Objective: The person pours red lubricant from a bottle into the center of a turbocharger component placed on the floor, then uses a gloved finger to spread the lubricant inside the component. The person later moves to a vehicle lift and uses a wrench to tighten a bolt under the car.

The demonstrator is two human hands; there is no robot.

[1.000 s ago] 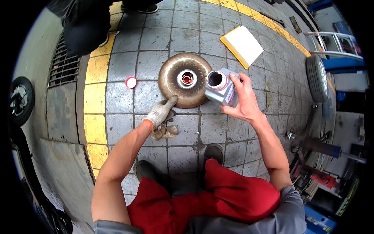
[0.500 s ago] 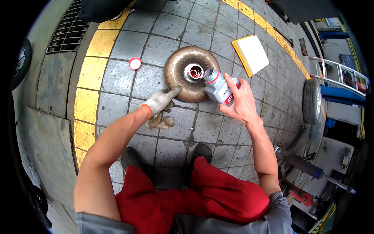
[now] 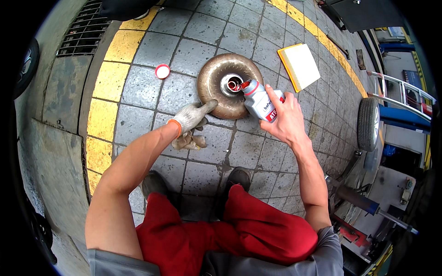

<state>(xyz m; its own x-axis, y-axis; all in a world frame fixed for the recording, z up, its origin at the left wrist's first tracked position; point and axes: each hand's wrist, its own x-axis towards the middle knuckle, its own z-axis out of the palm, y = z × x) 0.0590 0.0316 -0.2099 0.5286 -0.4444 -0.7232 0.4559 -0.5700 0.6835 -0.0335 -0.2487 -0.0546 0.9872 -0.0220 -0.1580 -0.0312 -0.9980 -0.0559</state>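
Observation:
A round bronze-coloured metal part (image 3: pixel 216 69) lies on the tiles, with a silver hub (image 3: pixel 226 84) at its centre. My gloved left hand (image 3: pixel 194 114) grips its lower-left edge, thumb on top, other fingers partly hidden. My bare right hand (image 3: pixel 286 120) holds a grey plastic bottle (image 3: pixel 258 99) tilted at the hub, with red fluid at its red-ringed mouth over the opening. A red-and-white cap (image 3: pixel 162 71) lies to the left. A crumpled work glove (image 3: pixel 183 142) lies just below my left hand.
A yellow-edged white panel (image 3: pixel 302 67) lies at the upper right. A wheel (image 3: pixel 368 123) and ladder (image 3: pixel 398 86) stand at right among tools. A floor grate (image 3: pixel 83 30) is at upper left, near a person's dark-clothed leg (image 3: pixel 119 8). My shoes (image 3: pixel 238 179) are below.
My right hand has tipped the bottle further left, its mouth now lower over the hub with red fluid showing. My left hand stays on the part. The view has shifted.

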